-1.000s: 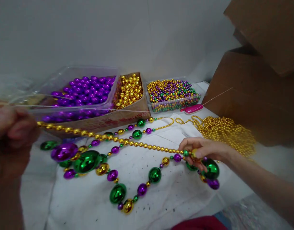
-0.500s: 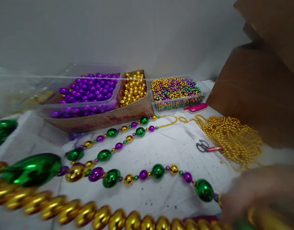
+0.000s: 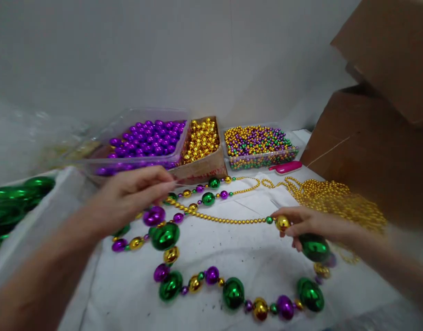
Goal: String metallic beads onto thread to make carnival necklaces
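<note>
My left hand (image 3: 142, 193) pinches a thin pale thread (image 3: 191, 185) at its fingertips, in front of the box of beads. Held in my right hand (image 3: 308, 223), a gold bead sits between thumb and fingers, part of a bead necklace (image 3: 233, 293). Its large green, purple and gold beads loop down toward me and back up under my left hand. A run of small gold beads (image 3: 228, 221) spans the gap between both hands. Behind it lies a second beaded strand (image 3: 208, 198), partly covered by my left hand.
At the back stand a clear tub (image 3: 142, 161) of purple beads, a cardboard box (image 3: 201, 171) with gold beads, and a tub (image 3: 263, 158) of small mixed beads. A pink-handled tool (image 3: 288, 168), piled gold strands (image 3: 345, 202) and a large carton (image 3: 366, 161) are right; big green beads (image 3: 18, 202) left.
Both hands have come into clear view over the table. The large gold strand in the foreground has gone from view, and the necklace now hangs in a loop between my hands.
</note>
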The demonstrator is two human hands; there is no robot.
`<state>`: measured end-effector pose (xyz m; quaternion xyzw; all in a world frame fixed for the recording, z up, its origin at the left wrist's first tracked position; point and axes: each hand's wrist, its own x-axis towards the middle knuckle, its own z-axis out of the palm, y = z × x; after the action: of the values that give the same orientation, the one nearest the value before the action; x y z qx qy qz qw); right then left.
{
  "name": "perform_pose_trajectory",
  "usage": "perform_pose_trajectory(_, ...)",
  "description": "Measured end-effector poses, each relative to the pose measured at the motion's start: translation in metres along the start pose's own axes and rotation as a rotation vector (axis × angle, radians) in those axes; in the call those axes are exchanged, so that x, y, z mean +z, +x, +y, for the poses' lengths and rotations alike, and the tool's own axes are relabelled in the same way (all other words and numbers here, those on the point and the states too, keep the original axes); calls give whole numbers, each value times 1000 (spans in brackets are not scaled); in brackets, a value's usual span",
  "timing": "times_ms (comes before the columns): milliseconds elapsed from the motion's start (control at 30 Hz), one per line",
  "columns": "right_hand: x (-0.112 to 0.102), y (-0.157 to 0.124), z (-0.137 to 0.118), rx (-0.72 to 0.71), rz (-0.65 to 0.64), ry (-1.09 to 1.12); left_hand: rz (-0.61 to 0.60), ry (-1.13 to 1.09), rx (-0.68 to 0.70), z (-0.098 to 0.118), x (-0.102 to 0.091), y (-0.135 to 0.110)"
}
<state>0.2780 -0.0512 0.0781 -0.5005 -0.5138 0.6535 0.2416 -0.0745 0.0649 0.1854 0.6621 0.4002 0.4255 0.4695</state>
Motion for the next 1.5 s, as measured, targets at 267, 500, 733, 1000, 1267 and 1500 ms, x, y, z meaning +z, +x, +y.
perform_pose_trajectory(267,26,55,102,-105,473,-327,-277,10,-226,-83,87,23)
perform_pose_trajectory(500,-22,12,112,8,814,-676,-248,-139,-400,-112,95,9)
perform_pose_trajectory(733,-20,43,118,118,796,-1053,-176,-273,-477,-117,93,-11)
perform_pose_trajectory(1000,-34,25,104,142,633,-1109,-143,-459,-543,-123,82,-28)
perform_pose_trajectory(1267,-18,-26,95,63,385,-62,-192,-555,-556,-124,82,-31)
perform_pose_trajectory(1500,57,-9,83,-16,-58,728,-190,-526,-554,-122,85,-36)
